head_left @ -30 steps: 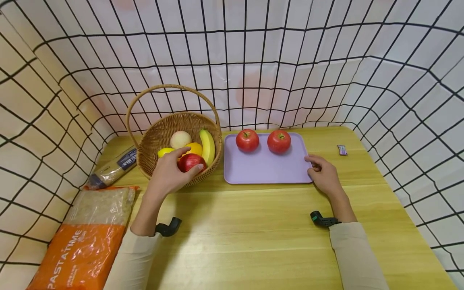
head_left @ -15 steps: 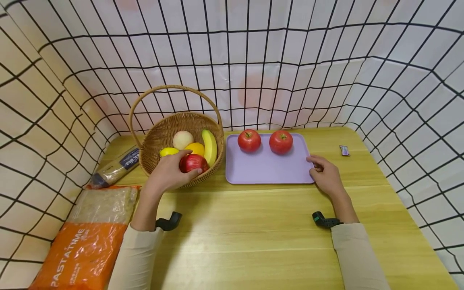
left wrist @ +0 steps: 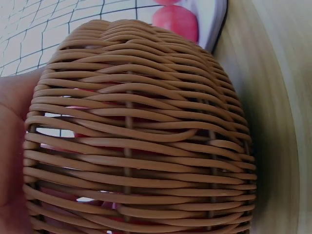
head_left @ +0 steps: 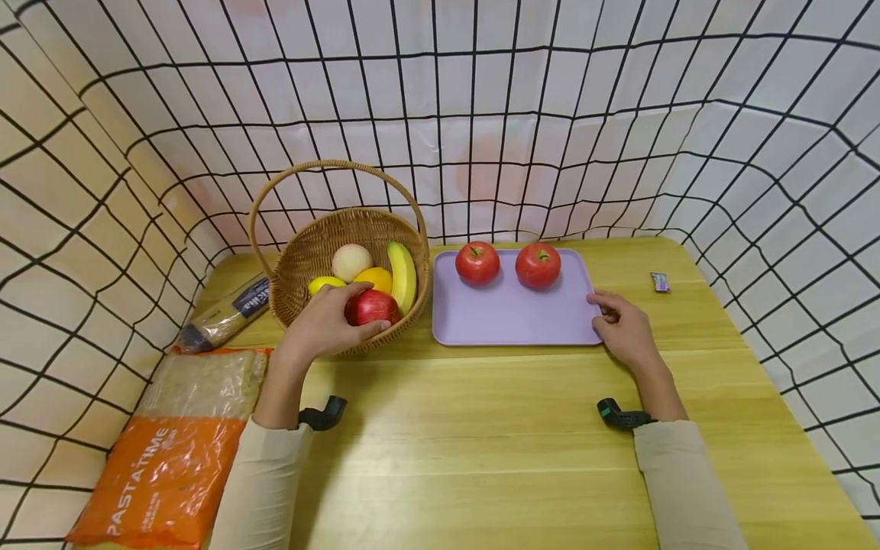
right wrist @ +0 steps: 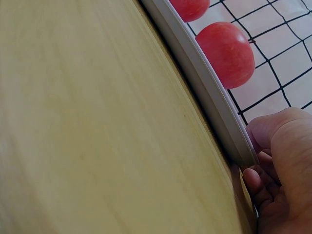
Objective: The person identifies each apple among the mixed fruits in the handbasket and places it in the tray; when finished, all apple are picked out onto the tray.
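Observation:
In the head view, my left hand (head_left: 323, 325) reaches over the near rim of a wicker basket (head_left: 302, 256) and holds a dark red apple (head_left: 373, 307) between thumb and fingers. The apple is still inside, beside a yellow banana (head_left: 404, 276), an orange fruit (head_left: 375, 279), a lemon (head_left: 325, 284) and a pale peach (head_left: 351, 262). Woven wicker (left wrist: 141, 136) hides most of that grip in the left wrist view. My right hand (head_left: 627, 328) pinches the right edge of a lilac tray (head_left: 512, 317), thumb above and fingers at its side.
Two round red fruits with short stems, one left (head_left: 477, 263) and one right (head_left: 538, 266), sit along the tray's back. An orange pasta bag (head_left: 165, 458) and a clear packet (head_left: 230, 313) lie left. A small wrapper (head_left: 659, 282) lies right. Gridded cloth (head_left: 495, 114) surrounds the table.
The head view has shifted slightly. My left hand has settled lower around the dark red apple, with its thumb closer in. My right hand stays on the tray's edge.

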Motion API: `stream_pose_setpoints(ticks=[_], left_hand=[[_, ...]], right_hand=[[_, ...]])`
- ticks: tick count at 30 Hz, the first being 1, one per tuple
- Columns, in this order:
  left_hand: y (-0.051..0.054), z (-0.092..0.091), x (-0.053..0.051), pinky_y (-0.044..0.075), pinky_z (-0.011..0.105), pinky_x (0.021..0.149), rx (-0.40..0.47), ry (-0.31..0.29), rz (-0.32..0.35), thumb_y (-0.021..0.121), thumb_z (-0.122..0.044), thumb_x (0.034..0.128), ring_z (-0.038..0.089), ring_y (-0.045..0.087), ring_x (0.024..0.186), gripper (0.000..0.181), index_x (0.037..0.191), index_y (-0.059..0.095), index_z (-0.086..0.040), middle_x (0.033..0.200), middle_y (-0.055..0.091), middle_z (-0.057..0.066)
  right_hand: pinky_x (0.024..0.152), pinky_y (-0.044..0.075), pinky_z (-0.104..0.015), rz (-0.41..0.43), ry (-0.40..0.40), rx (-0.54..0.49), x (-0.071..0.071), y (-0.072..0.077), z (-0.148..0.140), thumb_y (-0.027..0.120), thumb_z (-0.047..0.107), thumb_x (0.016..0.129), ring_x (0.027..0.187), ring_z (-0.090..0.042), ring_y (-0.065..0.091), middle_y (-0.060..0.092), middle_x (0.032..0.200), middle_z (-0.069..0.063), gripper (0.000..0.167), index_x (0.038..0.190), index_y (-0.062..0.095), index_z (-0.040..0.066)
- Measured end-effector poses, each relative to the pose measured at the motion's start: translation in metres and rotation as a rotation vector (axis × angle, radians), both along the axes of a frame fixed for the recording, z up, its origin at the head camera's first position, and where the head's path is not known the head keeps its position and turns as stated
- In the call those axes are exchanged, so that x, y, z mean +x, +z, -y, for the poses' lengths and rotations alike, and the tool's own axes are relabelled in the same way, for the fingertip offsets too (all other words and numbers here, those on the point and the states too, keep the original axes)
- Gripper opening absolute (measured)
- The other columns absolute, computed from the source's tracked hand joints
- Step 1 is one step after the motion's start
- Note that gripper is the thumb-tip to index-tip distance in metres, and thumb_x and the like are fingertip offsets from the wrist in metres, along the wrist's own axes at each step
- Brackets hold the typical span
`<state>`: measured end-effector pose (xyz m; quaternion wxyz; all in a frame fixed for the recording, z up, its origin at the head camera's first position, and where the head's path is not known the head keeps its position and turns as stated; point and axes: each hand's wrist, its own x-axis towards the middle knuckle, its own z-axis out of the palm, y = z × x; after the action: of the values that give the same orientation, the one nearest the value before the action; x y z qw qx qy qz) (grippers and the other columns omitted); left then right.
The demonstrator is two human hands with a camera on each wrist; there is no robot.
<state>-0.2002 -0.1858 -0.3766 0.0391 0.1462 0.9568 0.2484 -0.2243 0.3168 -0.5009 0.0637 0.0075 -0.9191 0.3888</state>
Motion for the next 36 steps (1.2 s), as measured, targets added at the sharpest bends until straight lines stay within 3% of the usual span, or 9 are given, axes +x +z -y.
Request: stream_pose_setpoints(ticks=[4,8,15,20,26,32,36], left_hand=[[-0.001,-0.001,-0.002,0.059,0.052,0.091,0.040,0.007,-0.041,0.080,-0.049,0.0853,0.035,0.068,0.110,0.077,0.144,0.057,-0.006,0.128,0.068,0.019],[-0.001,0.000,-0.002,0.058,0.054,0.092,0.064,0.040,-0.060,0.082,-0.050,0.0832,0.036,0.067,0.113,0.078,0.145,0.056,-0.009,0.131,0.067,0.017],[-0.003,-0.001,-0.002,0.055,0.061,0.094,0.066,0.070,-0.119,0.075,-0.060,0.0852,0.043,0.060,0.121,0.079,0.148,0.052,-0.019,0.147,0.051,0.021],[-0.001,-0.004,-0.001,0.057,0.061,0.092,0.156,0.099,-0.177,0.073,-0.061,0.0869,0.041,0.060,0.118,0.076,0.147,0.050,-0.021,0.144,0.046,0.016],[-0.001,-0.005,0.000,0.061,0.052,0.085,0.268,0.120,-0.247,0.088,-0.057,0.0723,0.032,0.064,0.111,0.084,0.138,0.056,-0.015,0.131,0.059,0.010],[-0.001,-0.009,0.000,0.061,0.045,0.080,0.288,0.137,-0.248,0.094,-0.061,0.0610,0.024,0.069,0.099,0.091,0.130,0.060,-0.013,0.115,0.072,0.007],[-0.002,-0.011,-0.001,0.060,0.047,0.082,0.290,0.145,-0.296,0.097,-0.057,0.0580,0.025,0.067,0.101,0.089,0.129,0.063,-0.014,0.116,0.071,0.006]], right_hand=[[0.077,0.038,-0.009,-0.008,0.005,0.002,0.001,0.000,-0.001,0.057,0.004,0.095,0.102,-0.021,0.052,0.057,0.148,-0.017,0.044,0.138,0.065,0.005],[0.076,0.038,-0.008,-0.014,0.011,-0.003,0.002,-0.001,-0.001,0.057,0.003,0.094,0.102,-0.021,0.052,0.057,0.147,-0.018,0.044,0.138,0.065,0.005],[0.077,0.038,-0.009,-0.009,0.003,-0.006,0.001,0.000,0.000,0.057,0.003,0.095,0.103,-0.023,0.052,0.056,0.148,-0.017,0.044,0.138,0.065,0.005],[0.077,0.038,-0.010,-0.009,0.002,-0.001,0.001,0.000,0.000,0.057,0.003,0.095,0.103,-0.023,0.052,0.057,0.147,-0.018,0.044,0.138,0.065,0.005],[0.077,0.038,-0.010,-0.001,0.000,-0.005,0.001,-0.001,-0.001,0.057,0.003,0.095,0.103,-0.023,0.052,0.055,0.148,-0.018,0.044,0.138,0.065,0.005],[0.077,0.038,-0.009,0.003,-0.011,0.003,0.001,-0.001,-0.003,0.057,0.004,0.096,0.104,-0.023,0.052,0.055,0.150,-0.017,0.043,0.138,0.065,0.006],[0.078,0.038,-0.010,0.007,-0.011,-0.004,0.000,-0.001,-0.001,0.056,0.005,0.096,0.105,-0.023,0.053,0.056,0.149,-0.015,0.044,0.138,0.065,0.007]])
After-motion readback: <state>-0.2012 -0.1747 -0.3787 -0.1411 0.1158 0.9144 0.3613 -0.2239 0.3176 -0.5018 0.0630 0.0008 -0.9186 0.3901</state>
